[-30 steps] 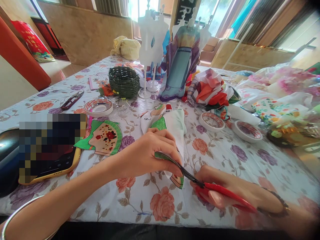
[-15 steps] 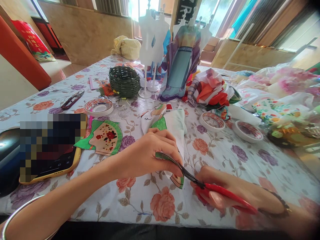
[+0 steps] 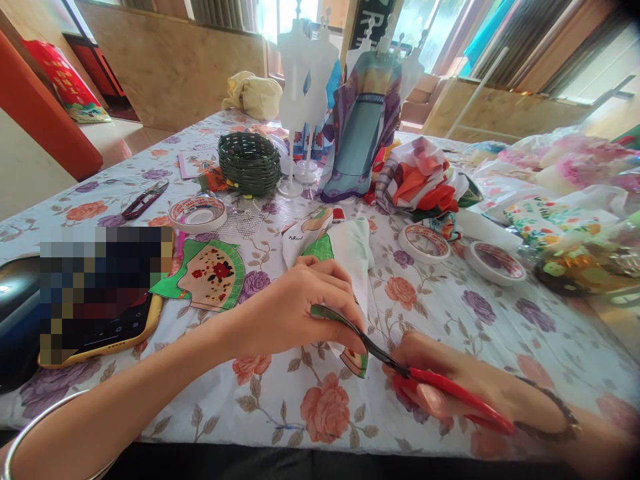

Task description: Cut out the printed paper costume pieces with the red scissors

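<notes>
And here's the cutting, part-way through by the look of it! One watermelon-patterned piece, trimmed to a curved outline, already lies flat on the surface beside the phone, so that shape looks finished. Now the printed cloth: it's right in the middle, partly under the left hand, whose grip is pinching its green edge between thumb and fingers. Over on the right, the right hand has its grip wrapped round the handles of the red scissors, blades reaching to that pinched edge; whether they're biting or just meeting it, I can't tell. A patterned corner peeks out below the fingers, and there's plenty of plain white spreading away beyond the hand, so a good stretch looks left to trim. Two tape rolls sit just off to the right, clear of both hands.
</notes>
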`<state>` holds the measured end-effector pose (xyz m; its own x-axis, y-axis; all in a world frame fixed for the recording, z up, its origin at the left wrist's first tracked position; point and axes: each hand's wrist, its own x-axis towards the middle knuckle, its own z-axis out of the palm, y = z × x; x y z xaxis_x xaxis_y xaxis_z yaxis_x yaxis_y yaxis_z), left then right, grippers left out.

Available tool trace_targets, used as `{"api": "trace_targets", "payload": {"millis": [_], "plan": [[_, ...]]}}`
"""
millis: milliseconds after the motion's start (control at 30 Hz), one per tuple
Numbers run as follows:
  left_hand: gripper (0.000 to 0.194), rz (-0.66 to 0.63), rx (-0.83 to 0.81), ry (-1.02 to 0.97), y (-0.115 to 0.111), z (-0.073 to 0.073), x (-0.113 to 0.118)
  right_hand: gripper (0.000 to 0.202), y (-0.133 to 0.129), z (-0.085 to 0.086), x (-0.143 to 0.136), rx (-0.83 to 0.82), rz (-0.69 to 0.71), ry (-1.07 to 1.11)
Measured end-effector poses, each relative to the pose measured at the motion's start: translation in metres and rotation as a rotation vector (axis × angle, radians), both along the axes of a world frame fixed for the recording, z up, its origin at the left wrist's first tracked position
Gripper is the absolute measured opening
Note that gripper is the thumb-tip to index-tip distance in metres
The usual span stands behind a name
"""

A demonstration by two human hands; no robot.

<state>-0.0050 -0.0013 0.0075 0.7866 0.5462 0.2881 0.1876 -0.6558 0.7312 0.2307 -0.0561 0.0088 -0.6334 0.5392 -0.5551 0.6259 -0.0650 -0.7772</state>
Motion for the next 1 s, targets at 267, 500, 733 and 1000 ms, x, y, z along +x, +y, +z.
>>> {"api": "trace_targets", "payload": {"millis": [267, 500, 733, 1000], "plan": [[0.007, 0.011, -0.006, 0.003, 0.0003, 0.0012, 0.0007, 0.075, -0.0017, -0.0063, 0.0003, 0.033, -0.038, 0.052], [0.007, 0.009, -0.018, -0.008, 0.0001, 0.0030, 0.0014, 0.067, 0.0017, -0.0087, 0.0017, 0.027, 0.028, 0.056], [0.007, 0.014, -0.008, -0.021, 0.0000, 0.0014, 0.0012, 0.069, -0.0002, -0.0083, 0.0026, 0.024, -0.005, 0.022], [0.006, 0.012, -0.004, -0.019, -0.0001, 0.0015, 0.0014, 0.073, -0.0013, -0.0024, -0.0019, -0.027, -0.030, 0.011]]}}
